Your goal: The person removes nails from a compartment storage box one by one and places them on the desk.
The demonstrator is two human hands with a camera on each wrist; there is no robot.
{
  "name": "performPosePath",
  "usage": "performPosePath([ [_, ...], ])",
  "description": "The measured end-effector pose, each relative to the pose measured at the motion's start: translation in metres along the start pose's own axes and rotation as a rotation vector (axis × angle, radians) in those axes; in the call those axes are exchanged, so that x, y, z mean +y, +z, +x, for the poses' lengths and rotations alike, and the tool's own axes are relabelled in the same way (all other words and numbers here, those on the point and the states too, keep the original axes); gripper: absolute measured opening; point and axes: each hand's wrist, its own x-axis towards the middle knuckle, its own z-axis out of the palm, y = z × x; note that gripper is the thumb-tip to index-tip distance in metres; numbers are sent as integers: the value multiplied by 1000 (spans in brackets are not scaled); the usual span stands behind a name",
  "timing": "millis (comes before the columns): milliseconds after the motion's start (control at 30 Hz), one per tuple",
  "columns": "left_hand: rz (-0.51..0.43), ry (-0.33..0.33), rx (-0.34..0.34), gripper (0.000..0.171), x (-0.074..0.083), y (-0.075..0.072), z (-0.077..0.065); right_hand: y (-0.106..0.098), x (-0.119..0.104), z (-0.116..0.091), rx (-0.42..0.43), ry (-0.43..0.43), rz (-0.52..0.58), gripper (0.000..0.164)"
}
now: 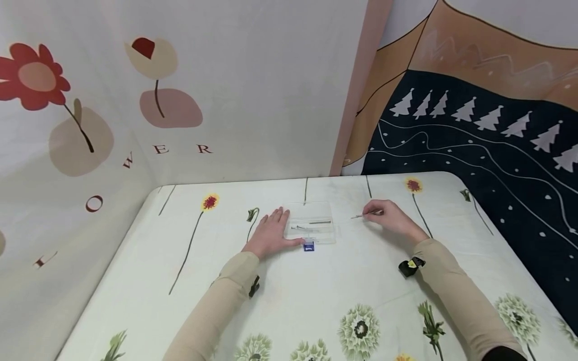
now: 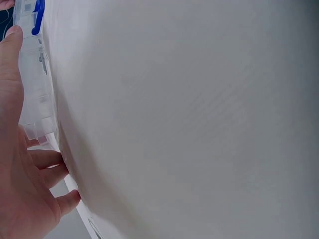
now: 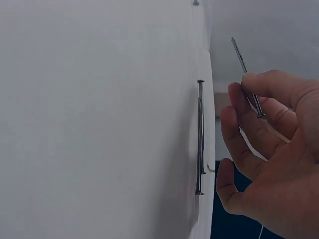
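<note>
A clear plastic compartment box (image 1: 327, 235) lies on the table, with a blue tab (image 1: 309, 246) at its front edge. Inside it are a long nail (image 1: 319, 222) and some smaller metal pieces (image 1: 300, 228). My left hand (image 1: 273, 235) rests against the box's left side, fingers spread and thumb along the front edge. To the right of the box, my right hand (image 1: 389, 216) pinches a nail (image 3: 241, 57) between thumb and fingertips, above the table. Below that hand, in the right wrist view, other long nails (image 3: 200, 134) lie close together on the cloth.
A white tablecloth (image 1: 343, 281) with printed flowers covers the table. Its back edge meets a hanging white cloth (image 1: 271, 100) with flower prints. A dark cloth with printed trees (image 1: 451, 145) hangs at the right.
</note>
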Motion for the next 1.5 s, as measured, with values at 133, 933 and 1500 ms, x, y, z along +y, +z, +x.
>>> performPosePath([
  [133,-6,-2,-3,111,0,1,0,-5,1,-2,-2,19,-10,10],
  [933,-14,9,-2,111,-3,0,-1,-32,25,-15,4,74,-79,12],
  [1500,-9,-5,-13,109,-1,-2,-1,-32,31,-15,12,98,-88,13],
])
